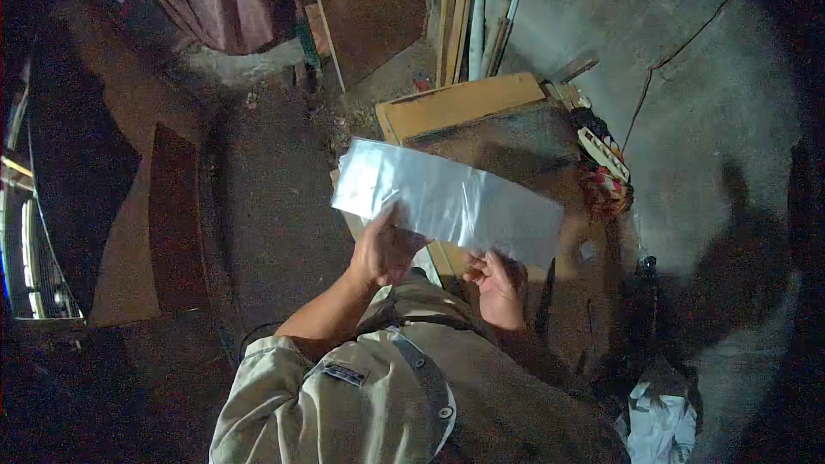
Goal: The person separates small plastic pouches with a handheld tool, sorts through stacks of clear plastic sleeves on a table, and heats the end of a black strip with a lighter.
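Observation:
A long strip of clear, shiny plastic sheet (430, 193) is held up in front of my body, tilted down toward the right. My left hand (388, 247) grips its lower edge left of the middle, thumb lying over the front face. Further right, my right hand (497, 285) pinches the same lower edge between thumb and bent fingers. Whether the plastic is one sheet or several layers, I cannot tell. Some fingers of both hands are hidden behind or below it.
Behind the plastic stands a brown wooden box or cabinet (481, 103), with a cream-coloured plastic piece (603, 155) and patterned cloth (607, 193) at its right. Wooden strips and pipes (473, 26) lean at the back. A white bag (660, 421) lies low at right.

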`<state>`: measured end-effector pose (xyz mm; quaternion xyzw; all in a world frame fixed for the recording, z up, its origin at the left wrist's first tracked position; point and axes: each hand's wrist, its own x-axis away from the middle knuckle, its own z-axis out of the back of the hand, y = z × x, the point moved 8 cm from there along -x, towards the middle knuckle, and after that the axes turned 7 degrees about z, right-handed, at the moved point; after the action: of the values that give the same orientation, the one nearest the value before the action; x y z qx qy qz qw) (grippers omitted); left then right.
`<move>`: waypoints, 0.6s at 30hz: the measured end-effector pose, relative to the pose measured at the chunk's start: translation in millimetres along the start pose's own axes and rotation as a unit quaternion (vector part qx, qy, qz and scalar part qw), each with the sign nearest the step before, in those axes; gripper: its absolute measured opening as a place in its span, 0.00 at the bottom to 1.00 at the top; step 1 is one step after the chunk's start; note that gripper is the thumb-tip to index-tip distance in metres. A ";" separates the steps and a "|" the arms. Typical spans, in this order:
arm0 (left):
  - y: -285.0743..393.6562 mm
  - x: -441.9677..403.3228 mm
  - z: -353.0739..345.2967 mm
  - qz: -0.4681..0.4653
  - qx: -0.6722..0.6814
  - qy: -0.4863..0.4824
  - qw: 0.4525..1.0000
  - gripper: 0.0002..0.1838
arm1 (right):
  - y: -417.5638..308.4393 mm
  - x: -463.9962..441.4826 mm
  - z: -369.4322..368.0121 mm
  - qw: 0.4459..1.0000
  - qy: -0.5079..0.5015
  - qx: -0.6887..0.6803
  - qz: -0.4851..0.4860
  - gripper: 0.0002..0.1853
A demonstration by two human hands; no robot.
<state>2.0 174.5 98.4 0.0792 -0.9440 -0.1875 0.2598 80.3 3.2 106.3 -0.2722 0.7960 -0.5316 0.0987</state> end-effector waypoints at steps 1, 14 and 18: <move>3.1 2.2 -5.1 0.004 0.014 -0.012 1.000 0.28 | 3.8 1.3 -0.2 0.999 0.000 -0.031 -0.031 0.09; 14.4 4.9 38.9 0.051 -0.239 0.043 0.969 0.19 | -104.8 5.6 -14.6 0.928 -0.090 0.345 0.114 0.09; 8.6 21.0 -13.5 0.092 -0.240 0.012 0.966 0.17 | -125.4 -17.2 -33.4 0.866 -0.107 0.433 0.227 0.13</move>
<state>-9.3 173.0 122.3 -0.0705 -0.8713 -0.3827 0.2990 120.9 3.0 230.7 -0.0694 0.5099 -0.7534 0.4094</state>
